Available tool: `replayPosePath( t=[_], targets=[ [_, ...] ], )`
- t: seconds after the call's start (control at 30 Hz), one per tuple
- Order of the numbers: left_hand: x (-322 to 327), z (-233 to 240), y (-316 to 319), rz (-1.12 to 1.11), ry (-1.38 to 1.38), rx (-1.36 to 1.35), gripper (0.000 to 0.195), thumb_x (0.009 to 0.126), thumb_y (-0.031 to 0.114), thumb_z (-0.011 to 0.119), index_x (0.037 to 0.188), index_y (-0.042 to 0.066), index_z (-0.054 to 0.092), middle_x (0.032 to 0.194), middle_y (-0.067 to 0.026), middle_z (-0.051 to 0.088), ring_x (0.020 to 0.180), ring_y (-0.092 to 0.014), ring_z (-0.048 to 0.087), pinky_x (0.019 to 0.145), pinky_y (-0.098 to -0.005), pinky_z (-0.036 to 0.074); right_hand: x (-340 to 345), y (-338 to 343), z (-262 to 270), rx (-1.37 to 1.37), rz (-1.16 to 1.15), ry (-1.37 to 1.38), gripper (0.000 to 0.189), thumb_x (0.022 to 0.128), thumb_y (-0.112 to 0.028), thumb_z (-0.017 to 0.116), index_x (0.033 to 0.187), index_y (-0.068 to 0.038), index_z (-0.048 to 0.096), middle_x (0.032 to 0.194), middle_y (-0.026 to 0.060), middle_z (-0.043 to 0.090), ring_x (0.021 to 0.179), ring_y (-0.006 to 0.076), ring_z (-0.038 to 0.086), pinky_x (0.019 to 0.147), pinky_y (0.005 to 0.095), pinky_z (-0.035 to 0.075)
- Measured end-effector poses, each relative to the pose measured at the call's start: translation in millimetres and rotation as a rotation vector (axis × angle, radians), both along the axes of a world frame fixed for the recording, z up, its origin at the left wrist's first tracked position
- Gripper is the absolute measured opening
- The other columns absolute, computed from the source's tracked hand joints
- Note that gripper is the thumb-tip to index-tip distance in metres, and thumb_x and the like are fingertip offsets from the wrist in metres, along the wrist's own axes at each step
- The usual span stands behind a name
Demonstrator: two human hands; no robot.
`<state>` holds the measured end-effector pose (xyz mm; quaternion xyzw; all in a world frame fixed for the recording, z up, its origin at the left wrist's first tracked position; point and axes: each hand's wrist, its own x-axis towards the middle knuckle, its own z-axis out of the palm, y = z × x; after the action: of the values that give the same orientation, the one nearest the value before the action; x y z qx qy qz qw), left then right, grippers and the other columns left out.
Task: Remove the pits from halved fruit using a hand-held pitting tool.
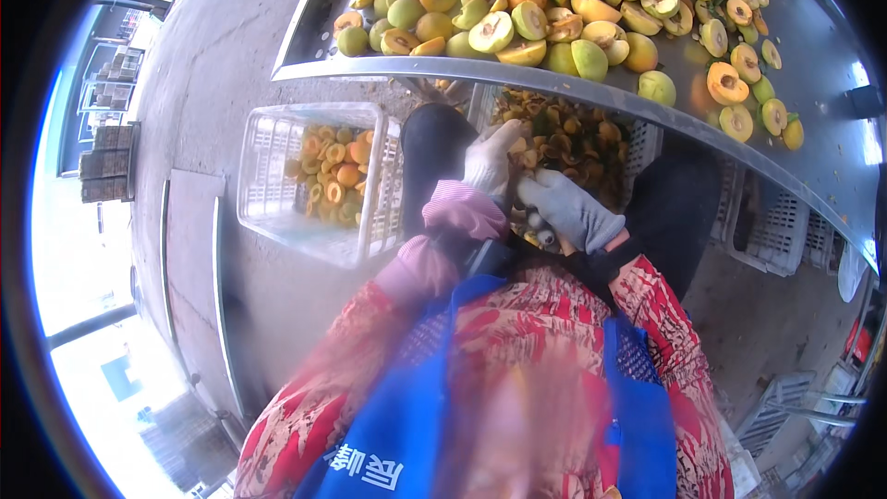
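Observation:
My left hand (490, 156), in a whitish knit glove with a pink striped cuff, has its fingers curled around a yellow-orange piece of fruit (521, 152). Close by on the right is my right hand (565, 208), gloved in pale grey, its fingers bent; the glove hides what lies between them. Both hands are between my knees, just above a crate of fruit pieces (568, 145). Past them, a metal-rimmed table (443, 68) carries a heap of whole and halved green and orange stone fruit (492, 31).
A white plastic crate (374, 187) holding halved fruit stands on the floor to the left. Under the table's right side are more perforated crates (769, 229). A long flat panel (194, 277) lies at far left, with stacked crates (107, 163) beyond.

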<state>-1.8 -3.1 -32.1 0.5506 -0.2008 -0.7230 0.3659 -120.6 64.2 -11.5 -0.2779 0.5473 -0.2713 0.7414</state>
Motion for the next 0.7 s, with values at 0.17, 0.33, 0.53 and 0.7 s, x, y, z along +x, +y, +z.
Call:
replayPosePath(
  t=[0.17,0.33,0.53,0.7],
  targets=[
    [3,2,17,-0.137,-0.229,-0.307,0.028,0.084,0.019,0.069,0.102,-0.003,0.069,0.095,-0.0108,0.065,0.080,-0.017,0.064,0.072,-0.0274,0.051,-13,3,16,0.101,0.052,-0.204,0.016,0.092,-0.025,0.052,0.091,-0.010,0.054,0.060,-0.0029,0.045,0.040,0.0073,0.038,0.035,0.0232,0.031],
    [13,12,16,-0.529,-0.621,-1.036,0.023,0.083,0.019,0.069,0.098,0.002,0.071,0.095,-0.0073,0.066,0.079,-0.017,0.064,0.075,-0.0290,0.052,-23,9,14,0.113,0.064,-0.333,0.014,0.091,-0.026,0.053,0.093,-0.012,0.054,0.058,-0.0058,0.042,0.039,0.0057,0.036,0.034,0.0217,0.028],
    [1,49,20,-0.438,-0.229,0.032,0.020,0.080,0.019,0.069,0.093,0.004,0.073,0.093,-0.0106,0.067,0.085,-0.020,0.066,0.077,-0.0302,0.054,-38,15,7,0.276,0.178,-0.527,0.013,0.096,-0.026,0.050,0.098,-0.014,0.054,0.055,-0.0089,0.038,0.038,0.0023,0.032,0.034,0.0186,0.023],
    [-2,11,25,-0.564,-0.530,-1.074,0.027,0.080,0.022,0.072,0.096,0.001,0.072,0.089,-0.0063,0.066,0.071,-0.016,0.062,0.065,-0.0304,0.053,-44,27,-5,0.238,0.181,-0.632,0.031,0.098,-0.036,0.054,0.091,-0.006,0.058,0.053,-0.0107,0.035,0.036,0.0011,0.028,0.034,0.0182,0.019]
  ],
)
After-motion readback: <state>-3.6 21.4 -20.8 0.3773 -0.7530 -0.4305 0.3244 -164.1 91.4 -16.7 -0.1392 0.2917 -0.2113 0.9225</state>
